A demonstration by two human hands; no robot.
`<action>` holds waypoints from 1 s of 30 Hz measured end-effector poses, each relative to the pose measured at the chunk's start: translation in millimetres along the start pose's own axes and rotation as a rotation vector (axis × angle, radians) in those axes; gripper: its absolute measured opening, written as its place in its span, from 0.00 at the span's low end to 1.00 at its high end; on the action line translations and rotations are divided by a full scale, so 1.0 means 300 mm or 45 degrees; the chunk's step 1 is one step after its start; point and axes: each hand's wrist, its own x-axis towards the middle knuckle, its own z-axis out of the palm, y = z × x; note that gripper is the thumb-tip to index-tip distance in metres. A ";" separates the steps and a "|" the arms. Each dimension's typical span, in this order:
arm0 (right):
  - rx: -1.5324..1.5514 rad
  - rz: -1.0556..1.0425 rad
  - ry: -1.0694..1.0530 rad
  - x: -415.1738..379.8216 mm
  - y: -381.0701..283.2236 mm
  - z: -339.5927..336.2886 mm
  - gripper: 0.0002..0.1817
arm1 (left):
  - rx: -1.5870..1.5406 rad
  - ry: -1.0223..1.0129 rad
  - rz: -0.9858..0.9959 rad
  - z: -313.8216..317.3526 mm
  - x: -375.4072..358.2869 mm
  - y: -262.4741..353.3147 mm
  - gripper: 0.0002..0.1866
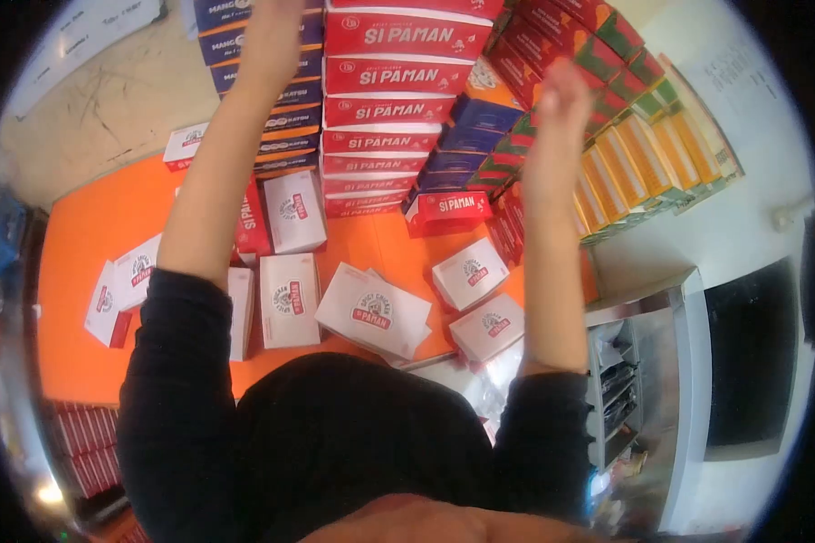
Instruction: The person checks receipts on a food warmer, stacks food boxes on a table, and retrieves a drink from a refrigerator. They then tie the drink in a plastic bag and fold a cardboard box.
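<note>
Both my arms reach forward over stacked food boxes. My left hand [277,13] is at the top edge, in front of the blue Katsu boxes [285,119] and left of the tall stack of red Si Paman boxes [389,77]; its fingers are out of view. My right hand [565,95] is raised in front of the red and green boxes [611,86] on the right. Its fingers are blurred and foreshortened, and no held object shows. Between my forearms, white Spicy Chicken boxes [371,309] lie on the orange table [362,249].
More white boxes [139,267] lie at the left. A single red Si Paman box [451,213] sits before the dark blue stack [482,127]. Yellow boxes [634,163] line the right wall. A grey rack [618,389] stands below right, and red boxes [86,443] sit under the table.
</note>
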 end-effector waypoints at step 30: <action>-0.895 0.471 -1.805 -1.033 0.031 1.150 0.21 | 0.112 -1.105 -0.428 -0.383 -1.222 -0.306 0.27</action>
